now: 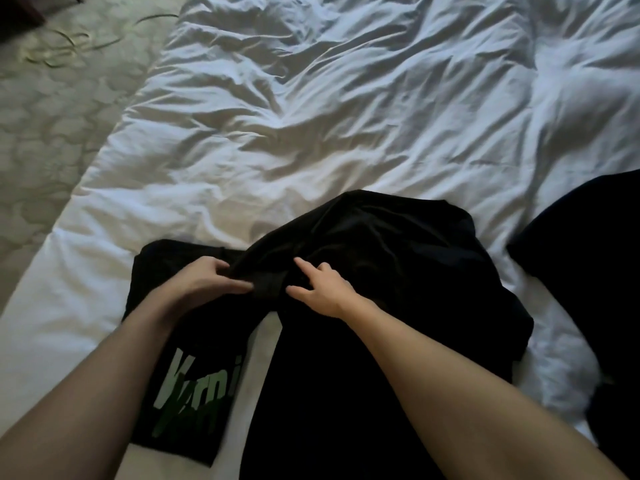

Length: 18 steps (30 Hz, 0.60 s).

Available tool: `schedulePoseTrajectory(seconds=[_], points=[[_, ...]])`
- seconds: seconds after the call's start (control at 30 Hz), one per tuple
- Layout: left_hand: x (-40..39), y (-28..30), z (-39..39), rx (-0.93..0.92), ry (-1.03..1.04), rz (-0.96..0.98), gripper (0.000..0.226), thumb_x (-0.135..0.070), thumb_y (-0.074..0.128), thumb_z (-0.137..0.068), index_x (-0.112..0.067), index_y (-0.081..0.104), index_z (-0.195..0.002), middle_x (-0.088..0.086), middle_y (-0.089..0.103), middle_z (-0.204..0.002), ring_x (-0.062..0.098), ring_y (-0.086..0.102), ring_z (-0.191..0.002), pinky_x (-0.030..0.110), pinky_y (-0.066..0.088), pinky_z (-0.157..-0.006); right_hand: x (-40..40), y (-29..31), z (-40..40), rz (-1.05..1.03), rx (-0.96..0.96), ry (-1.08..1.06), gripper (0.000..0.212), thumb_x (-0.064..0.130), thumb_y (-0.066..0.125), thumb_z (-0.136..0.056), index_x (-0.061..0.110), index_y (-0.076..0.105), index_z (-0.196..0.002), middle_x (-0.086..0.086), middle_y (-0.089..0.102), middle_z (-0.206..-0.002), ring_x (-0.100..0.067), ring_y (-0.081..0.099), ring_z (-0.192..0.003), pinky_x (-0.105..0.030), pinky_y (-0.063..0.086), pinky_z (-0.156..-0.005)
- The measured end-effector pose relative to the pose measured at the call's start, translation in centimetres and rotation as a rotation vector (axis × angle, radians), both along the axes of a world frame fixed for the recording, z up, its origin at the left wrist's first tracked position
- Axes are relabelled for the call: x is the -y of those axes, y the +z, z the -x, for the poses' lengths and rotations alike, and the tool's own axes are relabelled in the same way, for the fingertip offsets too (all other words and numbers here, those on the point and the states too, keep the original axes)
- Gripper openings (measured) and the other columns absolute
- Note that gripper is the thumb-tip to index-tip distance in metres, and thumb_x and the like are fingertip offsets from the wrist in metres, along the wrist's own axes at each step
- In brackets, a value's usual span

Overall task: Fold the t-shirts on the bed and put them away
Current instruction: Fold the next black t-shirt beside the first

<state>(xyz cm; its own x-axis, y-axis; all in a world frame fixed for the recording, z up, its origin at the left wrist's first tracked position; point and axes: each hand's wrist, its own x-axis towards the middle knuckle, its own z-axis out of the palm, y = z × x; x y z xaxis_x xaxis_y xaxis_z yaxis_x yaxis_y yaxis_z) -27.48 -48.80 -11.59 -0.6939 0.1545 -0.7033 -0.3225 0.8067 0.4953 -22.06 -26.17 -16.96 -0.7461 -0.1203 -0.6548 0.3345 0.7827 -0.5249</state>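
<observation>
A: Where are the hands?

B: Both sit low in the middle of the frame, close together; the left hand (pixel 207 280) has its fingers and thumb curled round a bunched fold of the black t-shirt (pixel 381 271), pinching the cloth; the right hand (pixel 323 289) lies on the same shirt just beside it, forefinger stretched up and left, thumb pointing left, the other fingers bent into the cloth; whether it truly grips there I cannot tell.

A: And the shirt itself?

B: It is heaped and rumpled at lower centre, rising into a dark mound just above the hands and spreading down to the bottom edge; it lies on the white duvet (pixel 346 116).

A: Anything else dark nearby?

B: Yes; under the left forearm, at lower left, lies a printed black t-shirt (pixel 194 393), flat, with pale green lettering on it; its upper corner touches the bunched shirt at the left hand; a strip of white shows between the two lower down; at the right edge there is another dark cloth (pixel 588 271), apart from the mound; what it is I cannot tell.

A: Beyond the bed?

B: The duvet is creased all the way to the top of the frame; at upper left a pale patterned carpet (pixel 52 116) shows.
</observation>
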Motion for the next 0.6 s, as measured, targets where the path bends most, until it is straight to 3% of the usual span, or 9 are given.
schedulePoseTrajectory(seconds=[0.1,0.23,0.33,0.43,0.53,0.6], points=[[1.5,0.4,0.6,-0.099,0.069,-0.012,0.036,-0.035,0.075,-0.085,-0.013,0.066,-0.059,-0.009,0.056,-0.049,0.010,0.053,-0.050,0.025,0.036,-0.057,0.2,0.3,0.4,0.001,0.055,-0.006,0.071,0.062,0.045,-0.093,0.044,0.012,-0.153,-0.012,0.027,-0.153,-0.034,0.033,-0.137,-0.049,0.033,-0.112],[1.0,0.9,-0.1,-0.133,0.191,-0.144,0.050,-0.054,0.062,-0.086,-0.006,0.073,-0.078,0.013,0.060,-0.064,0.021,0.054,-0.062,0.033,0.037,-0.064,1.5,1.1,0.7,-0.009,0.007,-0.024,0.071,0.065,0.048,-0.091,0.039,0.025,-0.153,-0.013,0.032,-0.150,-0.035,0.034,-0.137,-0.048,0.034,-0.111],[-0.3,0.2,-0.3,-0.120,0.342,-0.213,0.043,-0.039,0.054,-0.100,-0.005,0.075,-0.084,0.015,0.072,-0.082,0.025,0.064,-0.078,0.038,0.049,-0.076,3.4,2.2,0.2,0.122,-0.133,-0.326,0.060,0.062,0.049,-0.092,0.025,0.049,-0.139,-0.009,0.055,-0.130,-0.029,0.053,-0.121,-0.041,0.045,-0.100],[-0.9,-0.7,-0.6,-0.027,0.590,-0.311,0.032,-0.029,0.052,-0.102,-0.007,0.073,-0.091,0.017,0.073,-0.100,0.031,0.068,-0.097,0.049,0.050,-0.100,5.8,2.9,-0.9,0.209,-0.039,-0.539,0.066,0.071,0.046,-0.087,0.017,0.056,-0.122,-0.007,0.063,-0.119,-0.028,0.058,-0.113,-0.037,0.046,-0.093],[-1.8,-0.1,-1.5,-0.085,0.564,-0.296,0.023,-0.026,0.059,-0.098,-0.011,0.071,-0.085,0.014,0.072,-0.089,0.031,0.068,-0.088,0.044,0.054,-0.089,7.6,3.8,-1.8,0.346,0.087,-0.636,0.087,0.091,0.041,-0.065,0.018,0.062,-0.108,-0.005,0.067,-0.110,-0.028,0.064,-0.103,-0.046,0.054,-0.092],[-2.3,1.1,-1.9,-0.210,0.483,-0.272,0.016,-0.023,0.064,-0.094,-0.016,0.069,-0.081,0.008,0.072,-0.081,0.027,0.069,-0.082,0.035,0.054,-0.075,8.0,4.0,-1.5,0.366,0.098,-0.642,0.102,0.099,0.034,-0.057,0.018,0.065,-0.111,-0.007,0.066,-0.115,-0.028,0.064,-0.105,-0.048,0.054,-0.093]])
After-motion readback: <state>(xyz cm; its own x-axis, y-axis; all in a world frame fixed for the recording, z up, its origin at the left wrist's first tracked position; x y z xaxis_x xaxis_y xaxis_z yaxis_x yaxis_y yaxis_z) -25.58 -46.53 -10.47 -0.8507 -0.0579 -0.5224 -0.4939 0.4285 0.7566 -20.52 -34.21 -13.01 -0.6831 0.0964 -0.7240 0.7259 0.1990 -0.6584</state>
